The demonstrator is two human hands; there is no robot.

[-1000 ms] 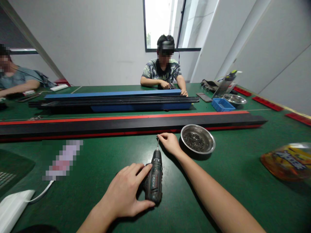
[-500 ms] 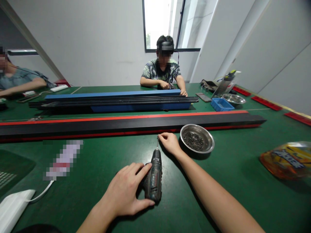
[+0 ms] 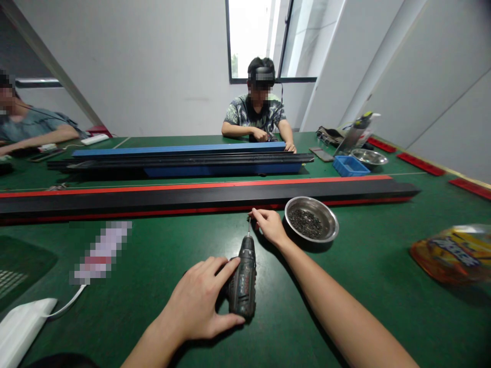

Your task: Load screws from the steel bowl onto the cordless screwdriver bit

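Observation:
My left hand [image 3: 203, 296] is wrapped round a black cordless drill [image 3: 243, 286] that lies with its nose pointing away from me. A thin driver bit [image 3: 249, 227] sticks out of its chuck. At the bit's tip, the fingers of my right hand [image 3: 268, 224] are pinched on a tiny dark screw, mostly hidden by the fingertips. Just right of that hand stands a steel bowl [image 3: 330, 225] holding many small dark screws [image 3: 305, 223]. Beyond both hands, a long black bar with red edges [image 3: 184, 198] lies across the table.
Farther back lie blue and black bars [image 3: 184, 159], where a co-worker [image 3: 255, 112] sits. Another person [image 3: 34, 125] is at far left. A blue tray [image 3: 351, 166] and second steel bowl [image 3: 370, 157] stand back right. An orange bag [image 3: 452, 254] lies right, a white power strip [image 3: 26, 329] left.
My right fingertips have shifted very slightly at the bit's tip. The drill and my left hand stay in place. The person at far left has moved an arm a little.

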